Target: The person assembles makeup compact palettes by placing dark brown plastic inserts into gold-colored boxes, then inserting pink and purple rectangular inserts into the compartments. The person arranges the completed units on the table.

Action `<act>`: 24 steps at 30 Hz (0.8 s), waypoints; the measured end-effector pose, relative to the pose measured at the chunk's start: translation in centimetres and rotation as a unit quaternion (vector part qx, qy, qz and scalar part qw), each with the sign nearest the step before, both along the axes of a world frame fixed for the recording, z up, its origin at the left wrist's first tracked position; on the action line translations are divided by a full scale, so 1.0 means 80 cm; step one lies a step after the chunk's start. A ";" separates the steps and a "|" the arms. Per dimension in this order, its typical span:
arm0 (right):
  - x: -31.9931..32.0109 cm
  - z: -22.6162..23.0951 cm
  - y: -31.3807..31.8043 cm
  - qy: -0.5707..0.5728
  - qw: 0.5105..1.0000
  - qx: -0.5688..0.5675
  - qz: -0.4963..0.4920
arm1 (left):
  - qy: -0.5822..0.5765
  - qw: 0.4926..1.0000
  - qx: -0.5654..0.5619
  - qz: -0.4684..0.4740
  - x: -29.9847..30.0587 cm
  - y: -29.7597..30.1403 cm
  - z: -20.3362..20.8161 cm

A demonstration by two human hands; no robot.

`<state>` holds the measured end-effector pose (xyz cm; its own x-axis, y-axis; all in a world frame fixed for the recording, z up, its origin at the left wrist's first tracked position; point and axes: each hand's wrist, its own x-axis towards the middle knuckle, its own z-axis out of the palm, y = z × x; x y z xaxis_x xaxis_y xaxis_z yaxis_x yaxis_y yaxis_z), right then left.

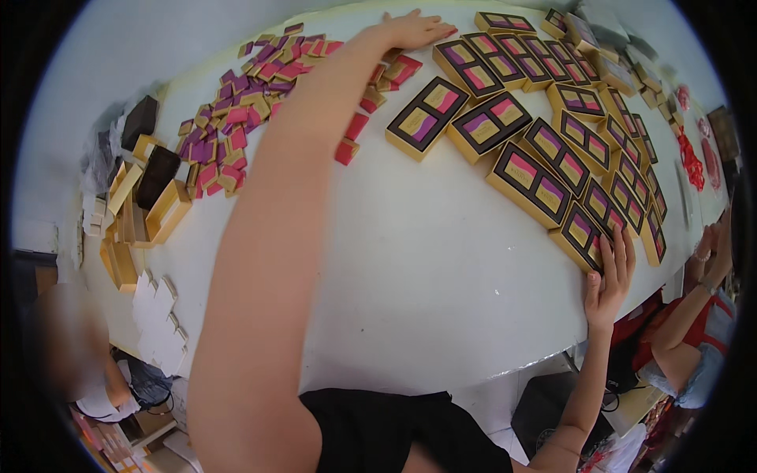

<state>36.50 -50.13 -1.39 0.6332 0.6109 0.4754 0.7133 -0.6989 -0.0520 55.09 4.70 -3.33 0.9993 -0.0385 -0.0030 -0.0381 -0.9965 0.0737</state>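
Note:
Across the table, my left hand stretches to the far edge with its fingers spread and nothing visible in it. It lies between small pink and gold packets and a gold box with a dark top. My right hand is at the near right, thumb and fingers around the near corner of a gold box with two dark-framed windows. Pink, purple and gold pieces show in the windows of this and many like boxes, grouped at the right. My left forearm hides part of the packet pile.
At the left stand gold box sleeves, dark trays and white cards. Gold boxes and red wrapped things lie at the far right. Other people are at both sides; a dark stool stands below the table.

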 end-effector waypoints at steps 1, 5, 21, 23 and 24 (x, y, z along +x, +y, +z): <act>0.000 0.000 -0.001 0.002 1.000 0.002 0.002 | -0.003 1.000 0.013 0.006 -0.020 0.014 -0.003; 0.000 0.001 0.002 0.000 1.000 0.016 0.010 | -0.040 0.998 0.039 -0.025 -0.117 0.075 -0.008; 0.005 0.000 0.003 -0.068 0.997 0.013 0.037 | -0.022 0.990 0.028 -0.139 -0.273 0.014 0.026; 0.006 -0.008 0.002 -0.074 0.996 0.028 0.045 | -0.027 0.985 -0.034 -0.166 -0.322 0.031 0.033; 0.002 -0.005 0.003 -0.091 0.995 0.008 0.044 | -0.037 0.989 -0.010 -0.145 -0.345 0.029 0.037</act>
